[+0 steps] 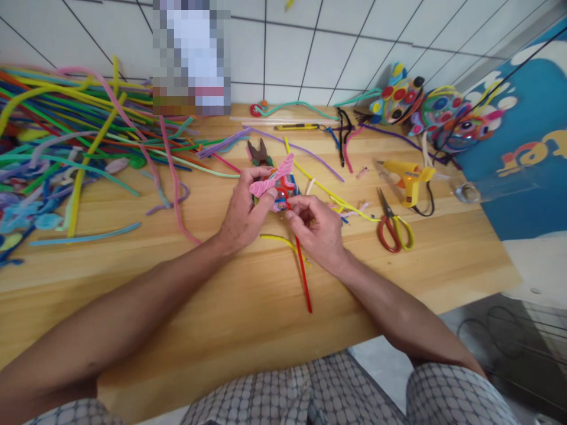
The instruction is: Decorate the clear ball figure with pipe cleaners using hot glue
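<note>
My left hand (pixel 248 206) grips a small colourful craft figure (pixel 282 184) with pink ribbed, wing-like parts on top and a clear rounded body. Between the thumb and fingertips of my right hand (pixel 318 227) is a red pipe cleaner (pixel 303 277). Its upper end meets the figure's body, and its long free end hangs down toward the table's front. Just behind the figure lie pliers (pixel 260 154) with dark jaws. A short yellow pipe cleaner (pixel 279 238) rests beneath my hands. Parts of the figure are hidden by my fingers.
A heap of multicoloured pipe cleaners (pixel 88 136) spreads across the left. On the right are scissors (pixel 394 227), a yellow glue gun (pixel 407 180) and a clear bottle (pixel 491 186). Finished-looking craft figures (pixel 401 100) stand by the tiled wall, near a yellow utility knife (pixel 296 127).
</note>
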Tool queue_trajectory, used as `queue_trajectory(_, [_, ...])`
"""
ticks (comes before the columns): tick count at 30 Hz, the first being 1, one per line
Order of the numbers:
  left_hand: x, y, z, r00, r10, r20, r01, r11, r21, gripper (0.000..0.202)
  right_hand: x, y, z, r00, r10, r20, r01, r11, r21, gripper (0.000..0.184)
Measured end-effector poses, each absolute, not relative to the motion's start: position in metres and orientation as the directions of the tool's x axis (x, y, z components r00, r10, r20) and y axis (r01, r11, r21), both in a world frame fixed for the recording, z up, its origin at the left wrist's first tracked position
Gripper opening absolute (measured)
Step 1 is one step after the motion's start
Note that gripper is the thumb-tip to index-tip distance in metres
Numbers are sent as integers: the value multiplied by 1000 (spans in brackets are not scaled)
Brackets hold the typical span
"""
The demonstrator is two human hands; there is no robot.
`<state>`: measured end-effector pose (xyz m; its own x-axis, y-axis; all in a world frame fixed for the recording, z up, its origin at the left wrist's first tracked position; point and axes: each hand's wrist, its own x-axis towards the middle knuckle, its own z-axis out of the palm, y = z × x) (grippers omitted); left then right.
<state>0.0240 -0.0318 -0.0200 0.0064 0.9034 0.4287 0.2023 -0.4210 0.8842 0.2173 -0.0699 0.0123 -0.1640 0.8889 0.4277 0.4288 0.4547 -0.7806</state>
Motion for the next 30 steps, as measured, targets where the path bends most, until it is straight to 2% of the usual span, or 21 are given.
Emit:
queue_trajectory(16, [25, -33, -15, 24, 918, 396, 227, -390, 892, 34, 218, -70, 14, -173, 876, 450, 435, 477, -764, 15])
queue_trajectory(20, [19, -31, -7, -20, 888, 459, 270, -437, 858, 43, 219, -70, 15, -195, 848, 492, 422, 526, -739, 16])
queue_trajectory(24, [4, -33, 21, 13, 773, 634, 435, -575, 693, 45, 222, -72, 18, -216, 829, 516, 444, 554, -704, 15])
queue_trajectory(27, [-2, -43, 49, 180, 747, 639, 648, -579, 495, 42, 225, -73, 22, -237, 798, 554, 460, 594, -660, 16])
queue_trajectory(28, [-3, -48, 58, 252, 721, 646, 678, -608, 414, 39, 227, -73, 25, -250, 784, 568, 464, 612, -640, 17])
queue_trajectory(30, [0, -57, 72, 360, 710, 605, 698, -635, 331, 33, 229, -74, 29, -285, 751, 596, 470, 651, -596, 18])
